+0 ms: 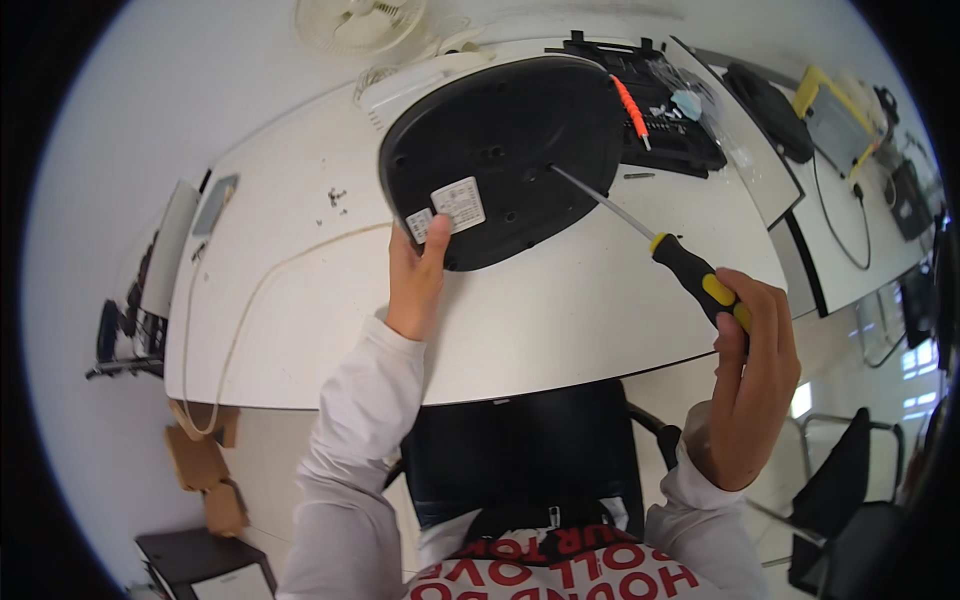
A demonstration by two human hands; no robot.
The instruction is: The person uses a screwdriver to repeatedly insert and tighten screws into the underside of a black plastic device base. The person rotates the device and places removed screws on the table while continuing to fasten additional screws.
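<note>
A black, rounded plastic base (540, 115), perhaps a fan's, is tilted up over the white table with its underside facing me. My left hand (418, 268) grips its near-left edge, the thumb lying against a white label (463, 203). My right hand (755, 350) is wrapped round the black-and-yellow handle of a screwdriver (690, 268). The screwdriver's long shaft slants up to the left, and its tip sits at a hole near the middle of the base. Whether a screw is in that hole is too small to tell.
Small screws (337, 198) lie on the table (300, 330) at left, near a pale cord (270, 262) that hangs over the edge. A black tool case (690, 140), an orange-handled screwdriver (628, 108) and a loose bit (639, 176) are at back right. A fan head (355, 20) stands behind.
</note>
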